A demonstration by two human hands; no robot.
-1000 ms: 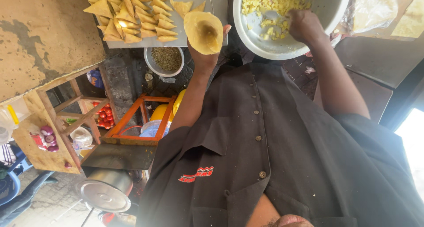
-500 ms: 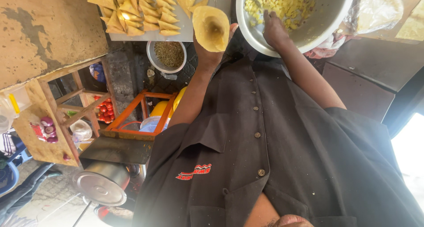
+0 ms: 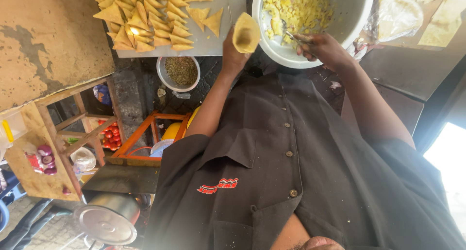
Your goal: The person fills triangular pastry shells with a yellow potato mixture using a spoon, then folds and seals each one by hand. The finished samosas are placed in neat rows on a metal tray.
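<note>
Mid-fill: left hand (image 3: 233, 55) cupped round an open pastry cone (image 3: 246, 34) beside the bowl (image 3: 354, 17), right hand (image 3: 323, 48) pinching a spoon (image 3: 290, 35) in yellow filling (image 3: 298, 7) (next probably needs a steady lift over).

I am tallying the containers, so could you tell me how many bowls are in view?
2: a large white bowl of yellow filling at the right hand, and a small bowl of brown seasoning below the tray.

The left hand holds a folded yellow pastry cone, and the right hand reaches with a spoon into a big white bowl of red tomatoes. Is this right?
Not quite. In the head view, the big white bowl holds yellow mashed filling, not red tomatoes. The rest stands: the left hand holds the folded yellow pastry cone, and the right hand reaches in with a spoon.
</note>
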